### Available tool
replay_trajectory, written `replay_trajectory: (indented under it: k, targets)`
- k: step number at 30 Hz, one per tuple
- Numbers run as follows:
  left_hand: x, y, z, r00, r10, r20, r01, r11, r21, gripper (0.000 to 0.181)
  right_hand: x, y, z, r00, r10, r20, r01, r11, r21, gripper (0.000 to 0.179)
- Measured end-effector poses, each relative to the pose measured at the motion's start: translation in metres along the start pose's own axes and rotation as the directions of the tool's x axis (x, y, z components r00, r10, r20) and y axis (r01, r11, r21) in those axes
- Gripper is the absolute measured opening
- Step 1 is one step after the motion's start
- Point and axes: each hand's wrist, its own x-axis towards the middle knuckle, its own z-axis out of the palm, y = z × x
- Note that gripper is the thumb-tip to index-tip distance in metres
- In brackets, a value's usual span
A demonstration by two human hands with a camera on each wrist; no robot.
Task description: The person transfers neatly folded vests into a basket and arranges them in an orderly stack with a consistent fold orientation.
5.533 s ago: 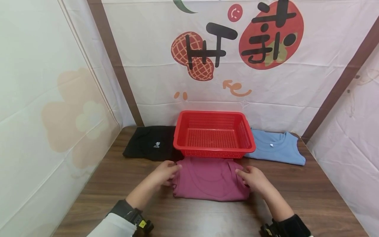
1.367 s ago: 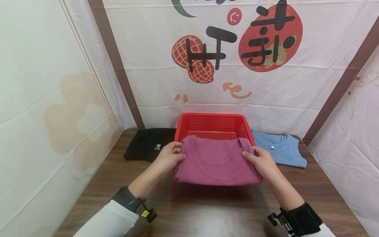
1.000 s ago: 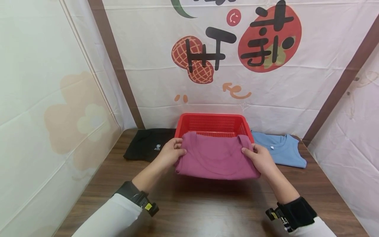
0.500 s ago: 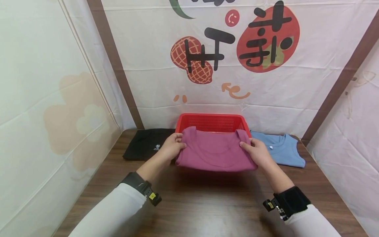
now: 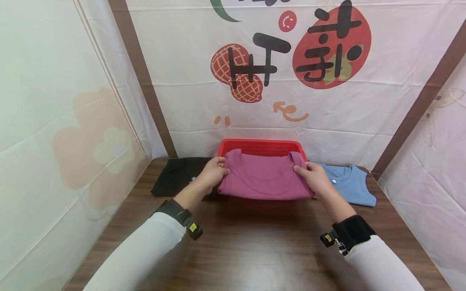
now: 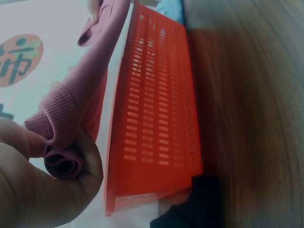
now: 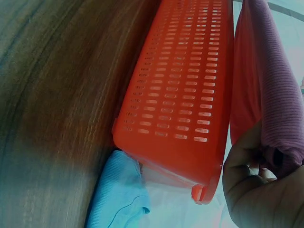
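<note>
A folded mauve-pink shirt (image 5: 265,176), neckline facing up, hangs between my hands over the red plastic basket (image 5: 262,142). With the thumb on top, my left hand (image 5: 212,174) pinches the shirt's left edge. My right hand (image 5: 314,178) pinches the opposite edge the same way. Both wrist views show the shirt above the basket's rim, apart from it; its side edges look rolled in the fingers of the left hand (image 6: 52,185) and the right hand (image 7: 261,190). The shirt hides most of the basket's inside.
A folded black garment (image 5: 172,178) with a small white print lies left of the basket, partly behind my left hand. To the right lies a folded light blue top (image 5: 351,188). All stand on a dark wooden table (image 5: 247,242), with a printed white cloth (image 5: 182,105) hanging behind.
Both hands first touched the pink shirt on the table in front of the basket. They have since lifted it and carried it forward over the basket, covering more of the opening.
</note>
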Motion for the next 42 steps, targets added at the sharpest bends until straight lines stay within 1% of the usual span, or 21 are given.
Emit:
replay_trajectory:
  k: [5, 10, 12, 17, 21, 27, 34, 40, 42]
  targets:
    - [0.012, 0.003, 0.000, 1.000, 0.006, -0.001, -0.006, 1.000, 0.016, 0.054, 0.012, -0.001, 0.001, 1.000, -0.004, -0.018, 0.004, 1.000, -0.001, 0.051]
    - [0.022, 0.005, -0.001, 1.000, -0.013, -0.012, 0.013, 0.999, 0.031, 0.054, 0.021, -0.004, 0.003, 1.000, -0.008, -0.029, 0.008, 1.000, 0.007, 0.049]
    - [0.026, 0.005, 0.000, 1.000, -0.012, -0.018, 0.013, 0.999, 0.039, 0.054, 0.023, -0.006, 0.003, 1.000, -0.001, -0.028, 0.002, 1.000, 0.007, 0.048]
    - [0.035, 0.005, 0.003, 0.999, 0.018, -0.042, -0.015, 0.998, 0.068, 0.055, 0.028, -0.008, 0.003, 1.000, 0.011, -0.016, -0.011, 1.000, -0.017, 0.050]
    - [0.038, 0.008, 0.005, 0.998, 0.036, -0.050, -0.032, 0.996, 0.083, 0.055, 0.033, -0.010, 0.005, 0.999, 0.028, -0.021, -0.029, 0.999, -0.039, 0.051]
    - [0.044, 0.013, 0.006, 0.996, 0.060, -0.062, -0.053, 0.992, 0.112, 0.055, 0.039, -0.017, 0.008, 0.999, 0.005, -0.049, -0.009, 0.997, -0.080, 0.047]
    - [0.056, 0.015, 0.008, 0.993, 0.074, -0.087, -0.060, 0.986, 0.157, 0.055, 0.044, -0.019, 0.008, 0.998, 0.029, -0.060, -0.034, 0.996, -0.085, 0.047]
    - [0.061, 0.018, 0.010, 0.989, 0.096, -0.112, -0.073, 0.978, 0.198, 0.054, 0.052, -0.023, 0.009, 0.996, 0.008, -0.085, -0.018, 0.992, -0.123, 0.045]
    - [0.064, 0.019, 0.011, 0.986, 0.102, -0.128, -0.072, 0.972, 0.223, 0.054, 0.054, -0.024, 0.010, 0.996, 0.007, -0.091, -0.019, 0.991, -0.132, 0.046]
